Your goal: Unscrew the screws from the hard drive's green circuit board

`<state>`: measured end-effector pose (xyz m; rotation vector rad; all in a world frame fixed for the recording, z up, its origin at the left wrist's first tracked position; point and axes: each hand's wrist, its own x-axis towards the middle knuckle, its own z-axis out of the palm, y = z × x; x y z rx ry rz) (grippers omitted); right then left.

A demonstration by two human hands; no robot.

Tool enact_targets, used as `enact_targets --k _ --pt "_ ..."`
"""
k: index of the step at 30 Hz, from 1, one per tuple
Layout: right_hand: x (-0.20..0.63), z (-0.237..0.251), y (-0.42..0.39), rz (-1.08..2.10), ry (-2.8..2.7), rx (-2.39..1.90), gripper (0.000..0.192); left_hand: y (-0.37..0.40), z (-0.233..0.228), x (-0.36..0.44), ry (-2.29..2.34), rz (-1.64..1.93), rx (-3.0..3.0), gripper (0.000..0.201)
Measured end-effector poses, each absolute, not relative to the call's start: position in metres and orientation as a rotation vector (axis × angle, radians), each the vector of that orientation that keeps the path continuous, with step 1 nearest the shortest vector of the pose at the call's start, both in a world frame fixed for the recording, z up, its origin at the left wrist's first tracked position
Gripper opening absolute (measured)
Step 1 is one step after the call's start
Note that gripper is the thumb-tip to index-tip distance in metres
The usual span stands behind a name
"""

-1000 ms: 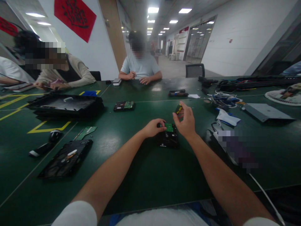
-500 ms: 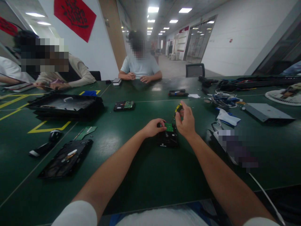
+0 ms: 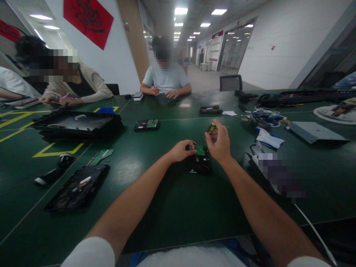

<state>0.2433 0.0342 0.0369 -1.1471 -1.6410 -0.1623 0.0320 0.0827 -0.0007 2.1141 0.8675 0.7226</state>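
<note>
Both hands work on a hard drive at the centre of the frame.

The drive [image 3: 199, 162] lies flat on the green table [image 3: 172, 207], its green board [image 3: 199, 150] facing up at the far end. The left hand [image 3: 182, 150] rests curled on the drive's far left corner, fingertips touching it. The right hand [image 3: 221, 142] grips a yellow-and-black screwdriver [image 3: 211, 128], just above the board. Another drive [image 3: 147, 125] lies further up the frame.
</note>
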Motion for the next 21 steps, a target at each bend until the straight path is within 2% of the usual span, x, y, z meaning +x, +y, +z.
enact_targets --k 21 --pt "0.2430 0.0368 0.0343 -0.158 -1.641 -1.140 0.062 0.0818 0.0000 0.0335 0.888 0.723 2.100 0.013"
